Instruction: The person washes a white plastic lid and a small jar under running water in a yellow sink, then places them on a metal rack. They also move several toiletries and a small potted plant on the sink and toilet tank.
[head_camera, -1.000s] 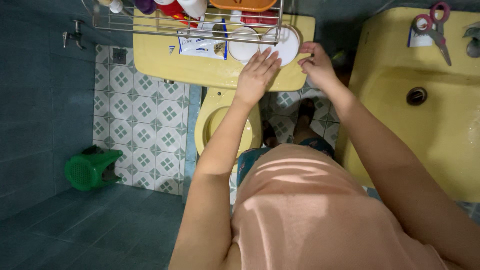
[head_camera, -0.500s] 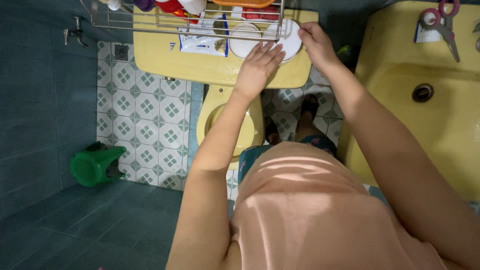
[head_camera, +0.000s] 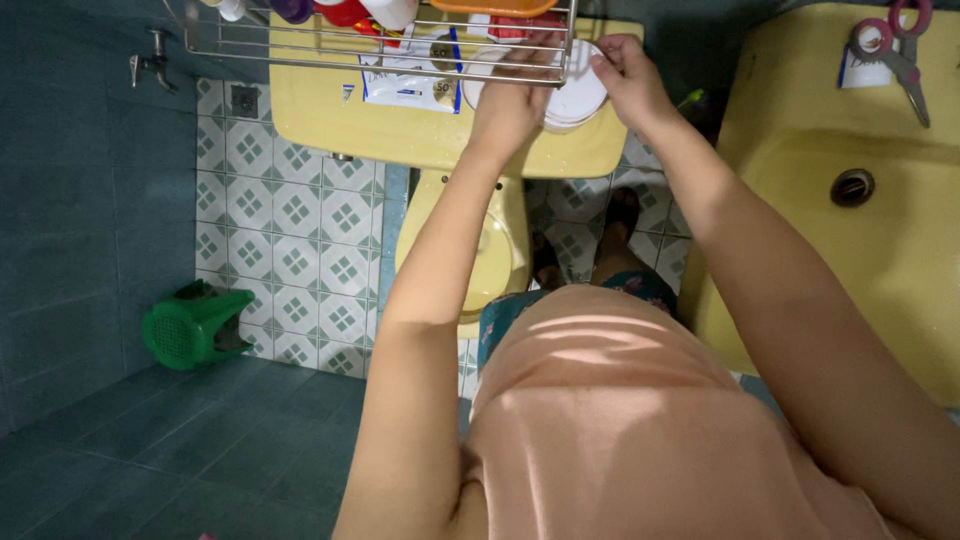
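Both hands meet at the white round lid (head_camera: 578, 95) on the yellow cistern (head_camera: 420, 125). The right hand (head_camera: 625, 80) pinches its rim; the left hand (head_camera: 510, 100) lies flat, fingers together, just beside it.

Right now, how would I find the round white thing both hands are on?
Look at the yellow toilet tank lid under the wire rack. At its right end sits the round white tub, between the left hand and right hand. Unlike the flat blue-and-white packet beside it, it is circular.

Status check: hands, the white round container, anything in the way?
Both hands, left and right, on white round container atop yellow tank. Wire rack overhangs it.
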